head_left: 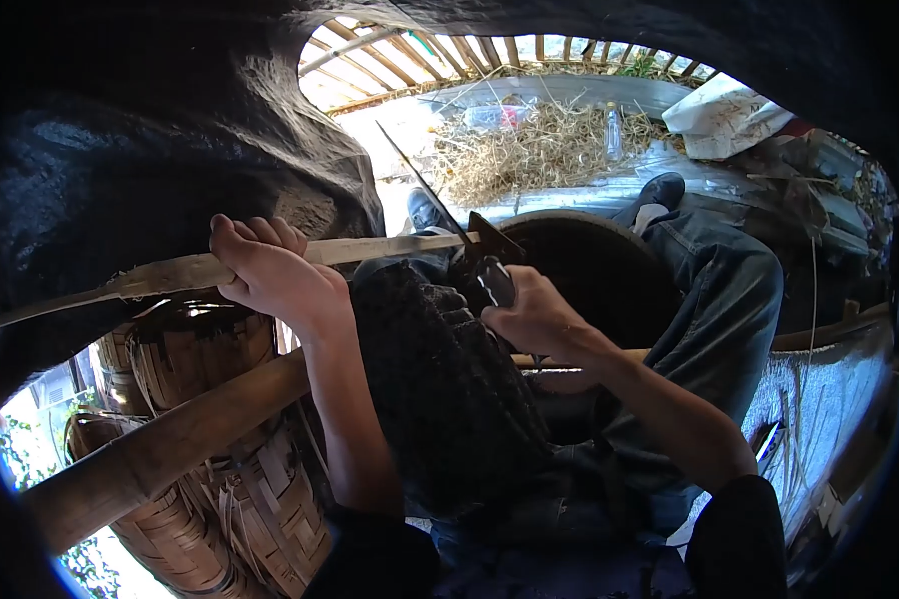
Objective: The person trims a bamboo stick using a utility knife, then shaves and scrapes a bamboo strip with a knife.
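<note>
My left hand (282, 272) is closed around a pale split bamboo strip (175, 276), which runs from the left edge to the middle of the view. A long-bladed knife (496, 283) sits in my right hand (547, 317), its dark handle wrapped by my fingers. The narrow blade points up and away to the left, crossing the strip near its right end. Beside that crossing is a dark brown triangular piece (496, 240); I cannot tell whether it belongs to the knife. A dark, rough cloth (435, 369) covers my thigh below the strip.
A large dark round container (589, 235) stands between my legs. Woven bamboo baskets (205, 479) and a thick bamboo pole (170, 449) are at lower left. Beyond my feet lie straw shavings (529, 150), a clear bottle (612, 132) and a white sack (726, 117). Black sheeting (170, 150) hangs at left.
</note>
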Motion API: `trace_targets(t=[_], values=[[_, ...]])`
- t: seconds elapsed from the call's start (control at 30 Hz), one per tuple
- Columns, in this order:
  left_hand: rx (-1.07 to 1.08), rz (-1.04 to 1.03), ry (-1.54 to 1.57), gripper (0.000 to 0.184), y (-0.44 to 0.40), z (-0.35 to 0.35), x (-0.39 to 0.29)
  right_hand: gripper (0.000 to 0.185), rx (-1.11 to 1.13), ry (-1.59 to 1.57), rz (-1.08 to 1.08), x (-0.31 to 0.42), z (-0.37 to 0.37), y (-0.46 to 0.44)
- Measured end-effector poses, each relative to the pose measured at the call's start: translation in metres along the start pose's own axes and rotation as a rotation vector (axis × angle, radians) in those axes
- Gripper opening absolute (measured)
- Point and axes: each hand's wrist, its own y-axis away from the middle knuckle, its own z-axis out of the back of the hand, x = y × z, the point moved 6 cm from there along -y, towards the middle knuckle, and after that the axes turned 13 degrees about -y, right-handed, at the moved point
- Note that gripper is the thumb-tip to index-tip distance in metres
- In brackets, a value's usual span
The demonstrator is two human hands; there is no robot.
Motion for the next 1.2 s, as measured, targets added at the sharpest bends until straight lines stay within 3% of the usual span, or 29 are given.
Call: trace_targets(t=[0.13,0.2,0.3,0.33,0.47,0.53,0.57,0.63,0.73,0.8,0.93,1.07,1.2], values=[[0.001,-0.016,-0.030,0.043,0.004,-0.009,-0.005,0.018,-0.021,0.100,0.308,0.045,0.001,0.030],[0.004,-0.007,-0.016,0.043,0.002,-0.012,-0.004,0.017,0.007,0.061,0.290,0.038,-0.008,0.034],[-0.001,-0.009,-0.021,0.042,0.001,-0.013,-0.004,0.018,0.018,-0.022,-0.004,-0.018,-0.019,0.016],[-0.013,-0.014,-0.042,0.042,0.000,-0.012,-0.004,0.018,0.014,-0.025,0.002,-0.022,-0.016,0.012],[0.096,0.022,-0.003,0.044,-0.011,-0.001,0.006,0.018,0.065,-0.117,-0.106,0.007,0.001,0.012],[0.311,0.022,0.121,0.045,-0.010,-0.013,0.003,0.017,0.049,-0.013,0.139,0.035,0.006,0.015],[0.307,0.020,0.123,0.045,-0.013,-0.012,0.004,0.017,0.043,0.020,0.245,0.046,0.004,0.018],[0.453,0.050,0.188,0.046,-0.013,-0.015,0.006,0.018,0.066,-0.019,0.213,0.045,-0.002,0.021],[0.487,0.082,0.213,0.046,-0.018,-0.017,0.009,0.022,0.059,-0.069,0.142,0.012,-0.014,0.015],[0.486,0.072,0.219,0.046,-0.020,-0.015,0.009,0.025,-0.024,0.038,-0.093,-0.021,-0.011,0.005],[0.527,0.077,0.230,0.046,-0.017,-0.015,0.009,0.026,0.052,0.044,-0.099,0.013,-0.003,0.010],[0.517,0.066,0.223,0.046,-0.015,-0.016,0.007,0.022,0.059,0.149,0.150,0.050,-0.008,0.024],[0.476,0.047,0.195,0.047,-0.015,-0.018,0.008,0.023,0.002,-0.024,0.014,-0.013,-0.017,0.009]])
